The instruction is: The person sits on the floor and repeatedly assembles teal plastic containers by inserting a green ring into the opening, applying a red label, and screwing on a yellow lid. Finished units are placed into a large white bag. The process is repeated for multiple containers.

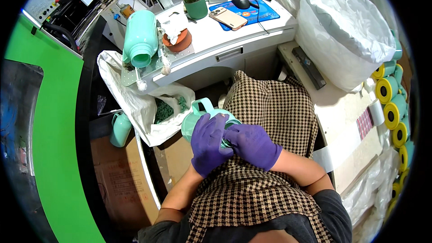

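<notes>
A mint-green plastic flask shell [188,125] with a loop handle lies tilted in front of my apron, its open end toward my right. My left hand [209,146], in a purple glove, is wrapped round the shell near that end. Close against it, my right hand [257,146], also gloved in purple, has its fingers curled at the opening. Its fingertips are hidden at the rim, so what they pinch cannot be made out. Below the hands spreads a black-and-tan checked apron [274,103].
A white bag [148,130] with green scraps hangs left of my hands; another mint-green shell [120,129] stands beside it. On the white desk [198,65] are a mint-green flask [141,36], a jar [193,2] and a phone [228,18]. A lined bin [337,36] stands right.
</notes>
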Tool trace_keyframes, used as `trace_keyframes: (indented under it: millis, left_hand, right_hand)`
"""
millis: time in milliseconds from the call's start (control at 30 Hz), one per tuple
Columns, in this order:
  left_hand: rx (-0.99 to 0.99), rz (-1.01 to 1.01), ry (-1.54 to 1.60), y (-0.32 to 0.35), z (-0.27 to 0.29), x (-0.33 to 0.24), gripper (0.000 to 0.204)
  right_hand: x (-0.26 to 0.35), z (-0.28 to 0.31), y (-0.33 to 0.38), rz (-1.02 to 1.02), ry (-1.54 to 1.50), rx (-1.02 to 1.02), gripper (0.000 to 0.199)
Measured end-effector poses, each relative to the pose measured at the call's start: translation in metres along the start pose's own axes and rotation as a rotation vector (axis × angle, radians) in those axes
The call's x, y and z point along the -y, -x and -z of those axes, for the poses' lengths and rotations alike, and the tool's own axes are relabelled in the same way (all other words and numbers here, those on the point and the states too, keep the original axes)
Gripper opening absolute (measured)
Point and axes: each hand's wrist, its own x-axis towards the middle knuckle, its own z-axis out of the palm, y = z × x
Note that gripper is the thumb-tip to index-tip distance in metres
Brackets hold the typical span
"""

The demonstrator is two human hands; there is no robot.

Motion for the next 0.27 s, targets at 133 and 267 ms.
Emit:
trace_keyframes:
  millis: [133, 267]
  left_hand:
    - [0.007, -0.034, -0.011, 0.0079, -0.0071, 0.0047, 0.06]
    - [0.035, -0.064, -0.025, 0.0076, -0.0079, 0.004, 0.071]
  right_hand:
    - [-0.0046, 0.0031, -0.0002, -0.035, -0.055, -0.001, 0.019]
    - [-0.0031, 0.0032, -0.0028, -0.184, -0.022, 0.072, 0.022]
